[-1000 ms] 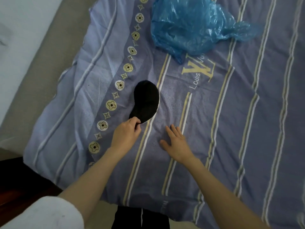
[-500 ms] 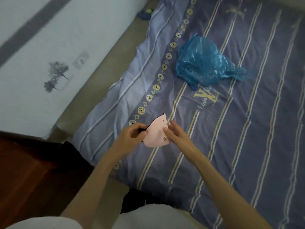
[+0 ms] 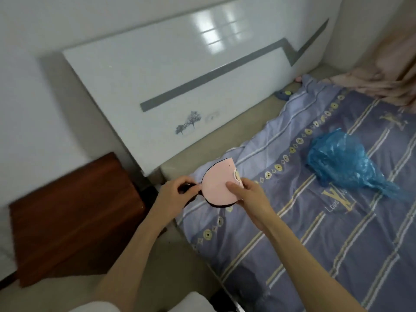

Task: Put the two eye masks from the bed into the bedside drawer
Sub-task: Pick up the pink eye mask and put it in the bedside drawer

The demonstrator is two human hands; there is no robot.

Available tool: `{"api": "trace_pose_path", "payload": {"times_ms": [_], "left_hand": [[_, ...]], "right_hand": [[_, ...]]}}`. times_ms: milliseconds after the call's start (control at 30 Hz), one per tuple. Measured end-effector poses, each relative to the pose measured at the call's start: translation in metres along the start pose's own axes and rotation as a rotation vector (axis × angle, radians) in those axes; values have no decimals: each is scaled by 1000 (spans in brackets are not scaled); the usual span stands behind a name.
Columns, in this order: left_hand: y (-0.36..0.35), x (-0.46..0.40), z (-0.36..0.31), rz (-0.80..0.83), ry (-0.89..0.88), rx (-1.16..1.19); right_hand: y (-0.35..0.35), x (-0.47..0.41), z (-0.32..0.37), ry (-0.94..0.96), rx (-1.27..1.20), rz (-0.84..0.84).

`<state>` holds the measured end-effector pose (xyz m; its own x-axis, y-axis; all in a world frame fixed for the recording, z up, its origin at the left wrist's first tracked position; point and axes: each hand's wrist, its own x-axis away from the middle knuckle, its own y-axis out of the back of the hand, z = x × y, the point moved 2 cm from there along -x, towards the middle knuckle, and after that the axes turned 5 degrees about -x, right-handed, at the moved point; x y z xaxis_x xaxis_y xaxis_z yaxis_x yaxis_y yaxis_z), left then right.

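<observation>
Head view: both hands (image 3: pixel 216 194) pinch the eye mask (image 3: pixel 217 184) (over the bed's (image 3: pixel 315 244) edge).

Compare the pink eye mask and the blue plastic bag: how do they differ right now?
The pink eye mask is held off the bed between the left hand and right hand; the blue plastic bag lies loose on the bedsheet. The mask is flat and opaque, the bag crumpled and translucent.

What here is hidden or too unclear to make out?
- Head view, second eye mask: none separately visible; the pink mask could hide it.
- Drawer: only the top of the bedside cabinet shows, blurred.
- Small object by the headboard: too small to name.
- Left hand: fingers cover the dark strap.
- Right hand covers the mask's edge.
</observation>
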<state>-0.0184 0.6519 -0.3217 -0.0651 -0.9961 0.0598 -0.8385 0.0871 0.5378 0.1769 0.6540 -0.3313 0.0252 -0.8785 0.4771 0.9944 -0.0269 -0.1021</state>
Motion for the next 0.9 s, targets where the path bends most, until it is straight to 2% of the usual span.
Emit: {"api": "trace_pose_path", "payload": {"times_ms": [100, 367, 500, 567, 633, 700, 733, 833, 900], "left_hand": [[57, 27, 14, -89, -3, -26], [205, 128, 71, -210, 50, 106], [257, 165, 89, -139, 69, 118], [276, 176, 96, -264, 85, 23], [292, 187, 101, -523, 145, -10], [303, 195, 106, -726, 255, 77], [307, 198, 109, -771, 313, 153], [309, 205, 110, -694, 406, 494], [310, 208, 105, -637, 342, 631]], "right_hand": [[-43, 7, 10, 34, -55, 20], [-159, 41, -2, 15, -150, 93], [-212, 55, -3, -5, -156, 163], [-235, 60, 0, -5, -154, 228], [-259, 65, 3, 19, -121, 301], [-282, 71, 6, 60, -95, 362], [-292, 74, 6, 83, -89, 383], [-311, 78, 11, 147, -69, 401], [-317, 80, 14, 178, -54, 409]]}}
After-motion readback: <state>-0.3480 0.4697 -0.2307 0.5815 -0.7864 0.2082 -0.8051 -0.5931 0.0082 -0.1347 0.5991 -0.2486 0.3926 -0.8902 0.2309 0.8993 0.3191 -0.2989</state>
